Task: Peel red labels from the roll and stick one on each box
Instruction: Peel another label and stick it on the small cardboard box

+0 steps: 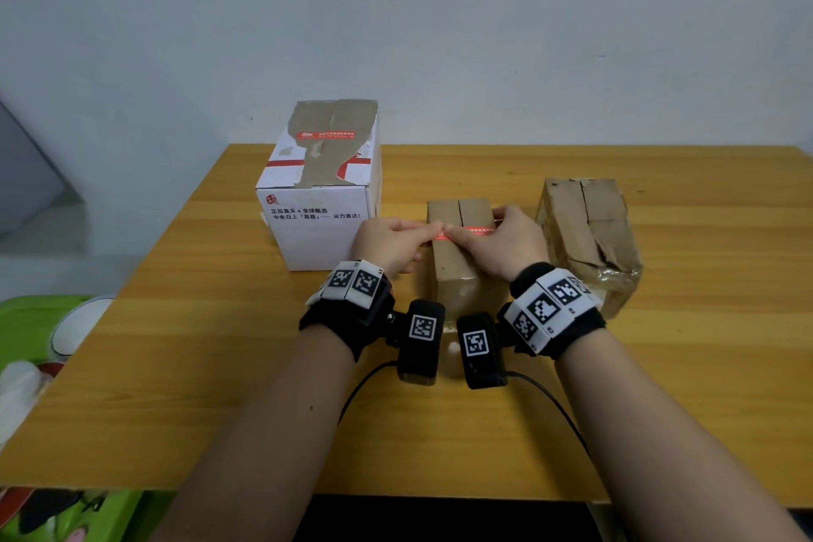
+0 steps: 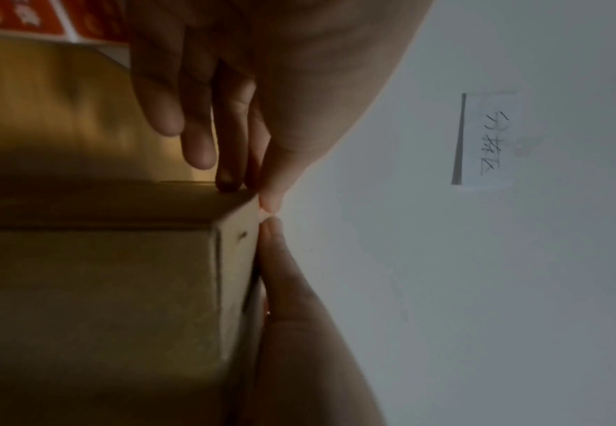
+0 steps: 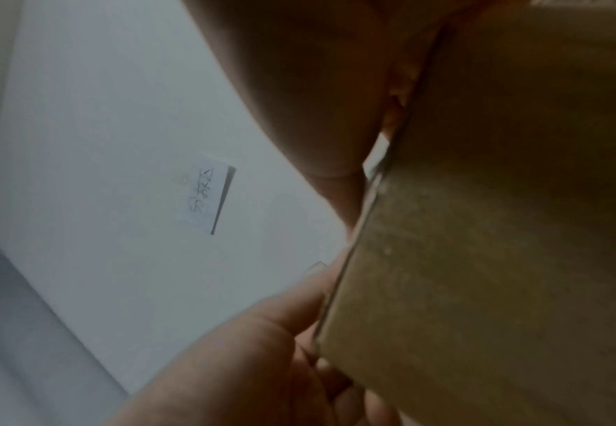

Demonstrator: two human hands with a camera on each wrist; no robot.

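Note:
A small brown box (image 1: 455, 273) stands mid-table with a red label (image 1: 481, 230) lying across its top. My left hand (image 1: 433, 229) reaches in from the left, with its fingertips on the label's left end. Its fingers (image 2: 197, 150) lie fairly straight along the box's side. My right hand (image 1: 451, 231) lies over the label, with the index finger pointing left to meet the left fingertips. A white box (image 1: 316, 229) at back left carries a red label (image 1: 325, 135) on top. A battered brown box (image 1: 589, 233) stands to the right. No label roll shows.
The wooden table (image 1: 220, 365) runs to a front edge near me and a grey wall behind. A green object (image 1: 39, 312) with a white round thing (image 1: 79, 330) sits off the left edge. A paper note (image 2: 489, 138) hangs on the wall.

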